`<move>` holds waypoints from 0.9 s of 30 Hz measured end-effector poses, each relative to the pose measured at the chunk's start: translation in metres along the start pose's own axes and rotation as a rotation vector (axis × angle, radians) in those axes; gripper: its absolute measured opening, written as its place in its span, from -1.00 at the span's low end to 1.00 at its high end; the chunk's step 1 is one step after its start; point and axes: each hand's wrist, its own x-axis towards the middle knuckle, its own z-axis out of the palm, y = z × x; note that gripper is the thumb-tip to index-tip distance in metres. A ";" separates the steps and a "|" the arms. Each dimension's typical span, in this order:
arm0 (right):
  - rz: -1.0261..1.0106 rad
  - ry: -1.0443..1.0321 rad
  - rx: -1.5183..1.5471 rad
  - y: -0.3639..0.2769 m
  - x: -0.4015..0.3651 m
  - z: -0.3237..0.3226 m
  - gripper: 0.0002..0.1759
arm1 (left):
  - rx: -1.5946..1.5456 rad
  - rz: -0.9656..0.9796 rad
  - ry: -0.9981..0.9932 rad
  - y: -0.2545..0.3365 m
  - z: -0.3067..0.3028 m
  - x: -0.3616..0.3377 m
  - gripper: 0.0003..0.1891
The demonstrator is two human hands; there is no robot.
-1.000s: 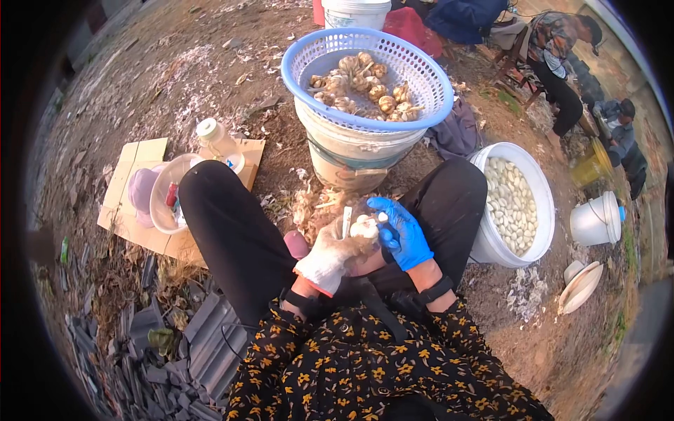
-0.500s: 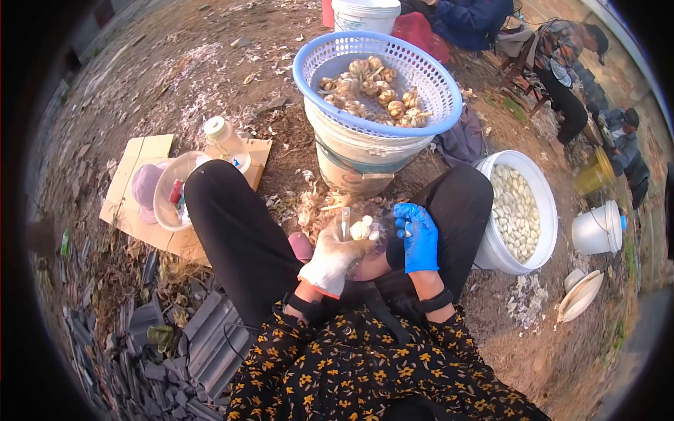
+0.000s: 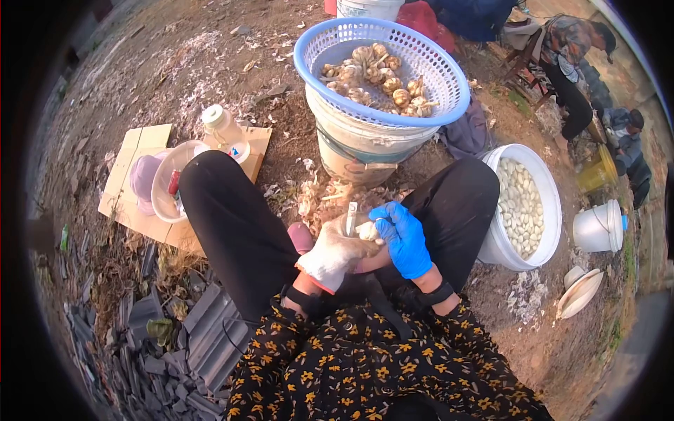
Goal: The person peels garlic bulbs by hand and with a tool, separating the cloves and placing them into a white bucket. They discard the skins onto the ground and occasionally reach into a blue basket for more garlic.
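My left hand (image 3: 333, 249), in a white glove with an orange-red cuff edge, is closed around a partly peeled garlic bulb (image 3: 366, 230). A short, flat, pale blade (image 3: 351, 216), like a small knife, stands up beside its thumb; the handle is hidden. My right hand (image 3: 403, 238), in a blue glove, has its fingers closed on the bulb's right side and covers part of it. Beyond my hands, a blue perforated basket (image 3: 453, 116) of unpeeled garlic bulbs (image 3: 382, 74) sits on a large bucket (image 3: 344, 144). Peeled cloves (image 3: 519, 207) lie in a white bucket (image 3: 551, 203) to the right.
Garlic skins (image 3: 319, 196) litter the ground between my knees. At left, cardboard (image 3: 116, 189) holds a bowl (image 3: 165, 200), a jar (image 3: 219, 126) and a pinkish cap (image 3: 142, 181). Broken tiles (image 3: 214, 337) lie lower left. A lidded pail (image 3: 597, 228) and seated people (image 3: 565, 63) are at right.
My right hand has moved left from beside my knee to the garlic bulb, and its fingers now touch it. My left hand still holds the bulb. The view has shifted slightly.
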 end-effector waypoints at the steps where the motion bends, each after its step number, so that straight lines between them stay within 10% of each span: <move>1: 0.031 0.027 0.042 0.001 -0.001 0.001 -0.82 | -0.029 0.020 -0.006 -0.004 -0.001 0.001 -0.55; 15: 0.699 0.049 0.960 0.051 -0.004 0.002 -0.67 | 0.012 0.020 -0.076 -0.008 -0.001 0.005 -0.52; 27: 0.301 0.060 0.604 0.021 -0.005 0.003 -0.79 | -0.128 0.037 -0.111 -0.009 -0.003 0.004 -0.52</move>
